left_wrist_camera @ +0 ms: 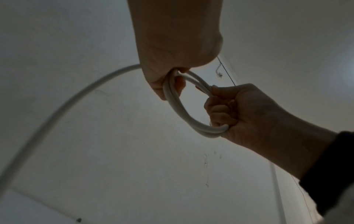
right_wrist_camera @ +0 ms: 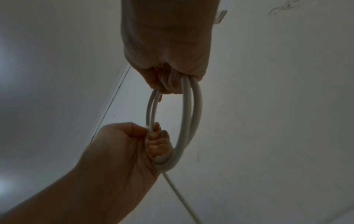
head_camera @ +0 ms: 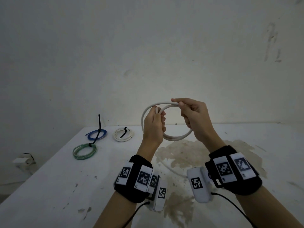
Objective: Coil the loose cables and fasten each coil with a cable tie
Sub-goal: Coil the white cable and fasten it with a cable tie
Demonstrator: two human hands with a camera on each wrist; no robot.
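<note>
A white cable is wound into a double-loop coil [head_camera: 178, 138] held upright above the table [head_camera: 49, 178]. My left hand [head_camera: 158, 119] grips the coil's left side with curled fingers. My right hand [head_camera: 182, 109] pinches the top strands and wraps round the right side. The cable's loose tail [head_camera: 164, 165] trails down onto the table between my wrists. The left wrist view shows the coil [left_wrist_camera: 176, 109] between my left hand [left_wrist_camera: 168, 78] and right hand [left_wrist_camera: 226, 109]. From the right wrist, the coil [right_wrist_camera: 195, 113] hangs from my right hand [right_wrist_camera: 172, 81], the left hand [right_wrist_camera: 153, 141] gripping below.
Three tied coils lie at the table's back left: blue [head_camera: 97, 134], white [head_camera: 123, 134] and green [head_camera: 84, 151], each with a black cable tie. A brown stain [head_camera: 181, 153] marks the table middle. A wall stands close behind, and the table's left edge drops off.
</note>
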